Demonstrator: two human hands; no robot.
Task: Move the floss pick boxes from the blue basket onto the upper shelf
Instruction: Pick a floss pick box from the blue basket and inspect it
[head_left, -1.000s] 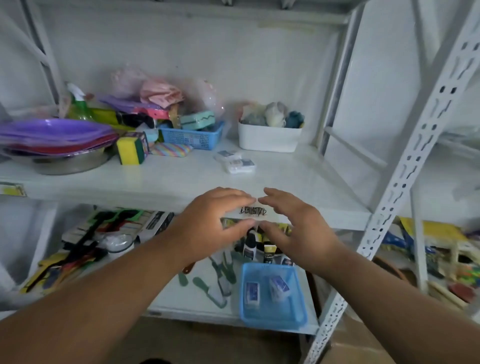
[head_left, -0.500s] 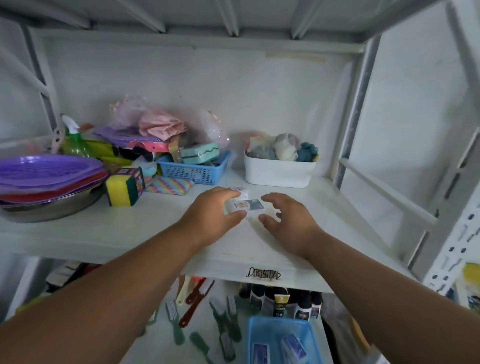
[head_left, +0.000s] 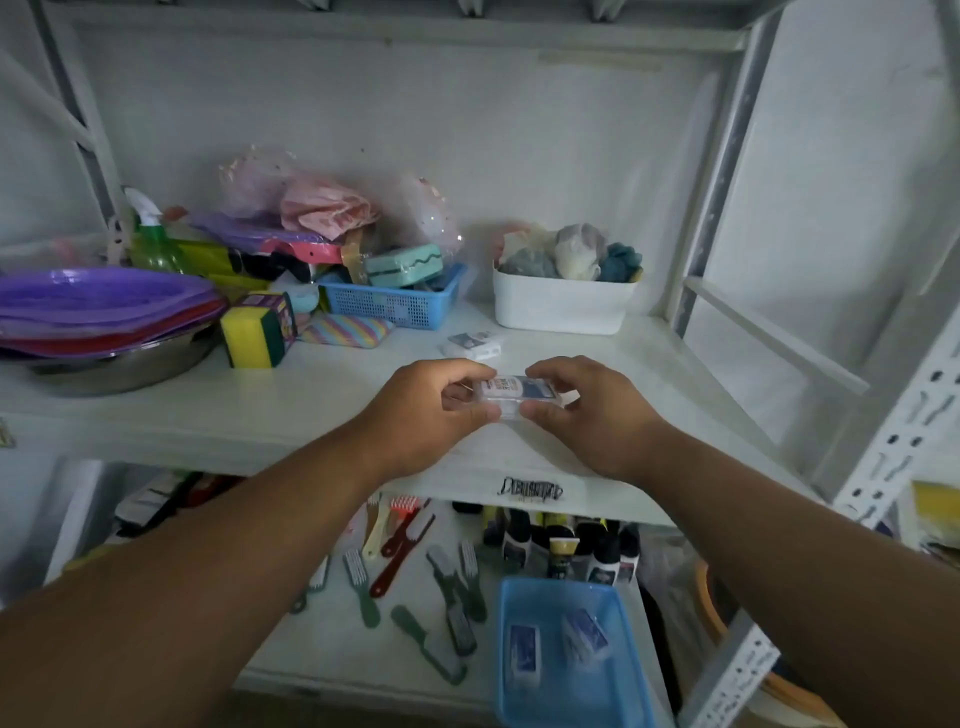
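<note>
A: Both hands pinch one floss pick box (head_left: 511, 396). The left hand (head_left: 434, 410) has its thumb under the box's left end and fingers curled over the top; the right hand (head_left: 589, 405) does the same at the right end.

B: Is the box resting on anything?

A: It is low over the front part of the upper shelf (head_left: 332, 405). Whether its base touches the board, I cannot tell.

B: What lies just beyond the grip?

A: Two more floss pick boxes (head_left: 475, 344), side by side on the same shelf. Farther back and to the right of them stands a white tub (head_left: 561, 304) stuffed with cloths. Back and to the left is a mesh basket (head_left: 400, 304), a striped sponge (head_left: 345, 332) and a yellow sponge (head_left: 254, 338).

B: And below the hands?

A: On the lower shelf, down and a little right of the grip, sits the blue basket (head_left: 550, 691). Two boxes (head_left: 524, 647) lie in it, apart from each other. Brushes (head_left: 457, 577) are scattered to its left, and small bottles (head_left: 561, 551) stand behind it.
</note>
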